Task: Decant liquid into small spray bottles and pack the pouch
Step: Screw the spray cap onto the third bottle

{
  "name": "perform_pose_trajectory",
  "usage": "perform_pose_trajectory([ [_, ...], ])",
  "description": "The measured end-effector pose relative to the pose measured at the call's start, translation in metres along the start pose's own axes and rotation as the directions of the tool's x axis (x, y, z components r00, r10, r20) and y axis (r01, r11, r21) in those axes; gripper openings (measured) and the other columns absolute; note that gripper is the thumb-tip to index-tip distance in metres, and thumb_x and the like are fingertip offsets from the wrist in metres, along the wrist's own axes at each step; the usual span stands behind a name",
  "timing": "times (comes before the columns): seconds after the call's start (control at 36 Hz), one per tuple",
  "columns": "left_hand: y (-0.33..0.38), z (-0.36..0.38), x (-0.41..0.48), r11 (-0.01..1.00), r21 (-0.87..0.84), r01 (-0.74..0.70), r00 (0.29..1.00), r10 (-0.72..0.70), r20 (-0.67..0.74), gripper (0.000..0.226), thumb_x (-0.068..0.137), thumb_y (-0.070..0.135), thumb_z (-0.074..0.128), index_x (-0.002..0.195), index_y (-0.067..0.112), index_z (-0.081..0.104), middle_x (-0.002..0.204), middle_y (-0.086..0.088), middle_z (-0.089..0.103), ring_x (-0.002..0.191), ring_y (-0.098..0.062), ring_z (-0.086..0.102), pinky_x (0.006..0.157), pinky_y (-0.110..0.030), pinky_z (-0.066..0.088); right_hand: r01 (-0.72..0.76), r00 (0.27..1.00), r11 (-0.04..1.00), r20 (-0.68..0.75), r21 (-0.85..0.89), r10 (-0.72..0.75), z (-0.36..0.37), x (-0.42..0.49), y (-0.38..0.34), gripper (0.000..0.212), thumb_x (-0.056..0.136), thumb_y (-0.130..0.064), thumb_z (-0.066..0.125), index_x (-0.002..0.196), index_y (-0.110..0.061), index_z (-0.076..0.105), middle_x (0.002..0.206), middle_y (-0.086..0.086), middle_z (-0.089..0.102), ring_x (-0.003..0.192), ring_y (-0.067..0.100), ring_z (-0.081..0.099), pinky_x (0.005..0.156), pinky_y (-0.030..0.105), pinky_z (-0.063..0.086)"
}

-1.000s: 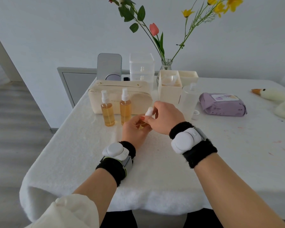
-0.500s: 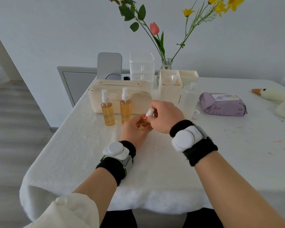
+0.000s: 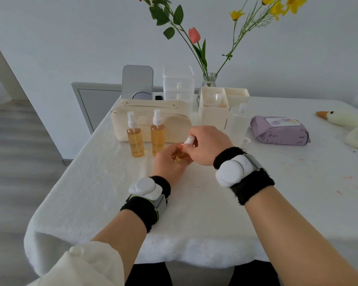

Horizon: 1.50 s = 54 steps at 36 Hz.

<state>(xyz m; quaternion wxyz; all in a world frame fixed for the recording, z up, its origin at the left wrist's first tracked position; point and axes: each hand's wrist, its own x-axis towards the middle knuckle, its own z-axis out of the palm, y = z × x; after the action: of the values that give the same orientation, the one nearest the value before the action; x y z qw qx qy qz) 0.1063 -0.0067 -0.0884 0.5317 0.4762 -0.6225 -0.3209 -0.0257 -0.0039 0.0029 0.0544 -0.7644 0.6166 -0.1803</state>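
The left hand (image 3: 167, 163) curls around a small spray bottle (image 3: 179, 156) near the middle of the white-clothed table (image 3: 194, 213). Whether its base rests on the cloth cannot be told. Amber liquid shows through its clear body between the fingers, and the rest is hidden. The right hand (image 3: 209, 147) pinches its white spray head (image 3: 189, 139) from above. Just left and slightly farther away, the left standing bottle (image 3: 135, 139) and the right standing bottle (image 3: 158, 137) stand upright side by side. Both are clear, amber-filled and white-topped. Behind them lies the cream pouch (image 3: 149, 108), and a frosted larger bottle (image 3: 237, 124) stands to the right.
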Motion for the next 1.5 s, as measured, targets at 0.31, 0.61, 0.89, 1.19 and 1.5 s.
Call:
perform_pose_trajectory([
  [0.31, -0.002, 0.000, 0.001, 1.000, 0.023, 0.020, 1.000, -0.020, -0.003, 0.018, 0.084, 0.014, 0.077, 0.101, 0.015, 0.076, 0.076, 0.012, 0.070, 0.066, 0.004, 0.059, 0.061, -0.012, 0.045, -0.004, 0.999, 1.000, -0.044, -0.006, 0.003, 0.004, -0.005, 0.002, 0.041, 0.083, -0.070, 0.062, 0.090, -0.030, 0.053, 0.076, -0.013, 0.056, 0.069, 0.010, 0.057, 0.059, 0.028, 0.042],
  [0.61, 0.004, 0.000, -0.001, 1.000, -0.024, -0.008, 1.000, 0.007, -0.011, 0.021, 0.082, 0.010, 0.080, 0.097, 0.024, 0.075, 0.071, 0.017, 0.067, 0.066, 0.003, 0.056, 0.064, -0.014, 0.046, -0.024, 1.000, 1.000, -0.018, 0.017, 0.024, 0.000, -0.002, -0.001, 0.025, 0.088, -0.049, 0.069, 0.086, -0.024, 0.062, 0.083, -0.009, 0.064, 0.078, 0.017, 0.064, 0.071, 0.034, 0.054],
  [0.89, 0.004, -0.001, -0.002, 1.000, -0.010, -0.020, 1.000, 0.020, -0.012, 0.023, 0.083, 0.013, 0.078, 0.104, 0.022, 0.077, 0.079, -0.003, 0.069, 0.065, 0.003, 0.053, 0.064, -0.012, 0.045, 0.045, 0.999, 0.997, -0.012, 0.066, -0.045, -0.002, -0.006, -0.003, 0.018, 0.087, -0.024, 0.067, 0.104, -0.030, 0.064, 0.098, -0.013, 0.061, 0.090, 0.016, 0.061, 0.081, 0.036, 0.054],
  [1.19, 0.005, -0.002, -0.002, 1.000, -0.014, 0.023, 1.000, -0.023, -0.007, 0.023, 0.084, 0.010, 0.075, 0.105, 0.019, 0.077, 0.076, 0.014, 0.068, 0.066, 0.003, 0.056, 0.065, -0.013, 0.045, 0.005, 0.999, 1.000, -0.038, 0.007, -0.005, 0.001, -0.003, -0.005, 0.024, 0.087, -0.044, 0.070, 0.090, -0.023, 0.060, 0.080, -0.010, 0.060, 0.077, 0.017, 0.060, 0.068, 0.030, 0.049],
  [1.5, 0.001, -0.001, -0.001, 0.998, -0.051, 0.041, 0.999, -0.041, 0.013, 0.018, 0.084, 0.013, 0.075, 0.097, 0.025, 0.077, 0.074, 0.017, 0.069, 0.068, 0.003, 0.057, 0.068, -0.013, 0.046, 0.010, 1.000, 0.999, 0.013, 0.052, -0.011, 0.002, 0.000, -0.009, 0.018, 0.091, -0.032, 0.069, 0.095, -0.017, 0.060, 0.092, -0.001, 0.064, 0.084, 0.022, 0.062, 0.076, 0.035, 0.054],
])
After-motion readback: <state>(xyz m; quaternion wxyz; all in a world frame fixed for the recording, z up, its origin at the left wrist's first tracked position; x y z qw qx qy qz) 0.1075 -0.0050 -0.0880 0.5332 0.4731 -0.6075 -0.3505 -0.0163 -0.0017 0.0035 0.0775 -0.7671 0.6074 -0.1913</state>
